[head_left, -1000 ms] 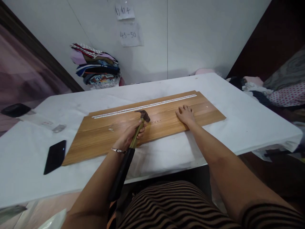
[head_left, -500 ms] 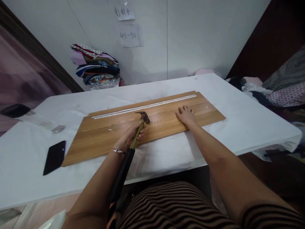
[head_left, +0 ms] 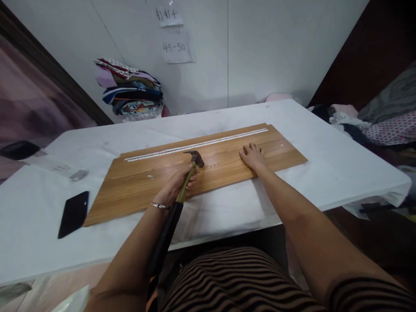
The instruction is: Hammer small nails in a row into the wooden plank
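My left hand (head_left: 182,180) is closed around the upper handle of a claw hammer (head_left: 196,158), close below its head. The hammer's head is over the middle of a wooden board (head_left: 224,151), its black grip running back along my left forearm. A short row of small dark nail heads or holes (head_left: 212,165) marks the board just right of the hammer head. My right hand (head_left: 252,156) lies on the board's right part, fingers spread, holding nothing. Several loose nails (head_left: 151,174) rest on the board left of my left hand.
A white double strip (head_left: 195,145) runs along the board's far side. Left of the board, a black phone (head_left: 74,214) lies on the white table (head_left: 341,173). Folded clothes (head_left: 133,91) are stacked against the wall, below paper signs (head_left: 177,47).
Both hands and the hammer keep their places on the board. Only the camera view has shifted very slightly.
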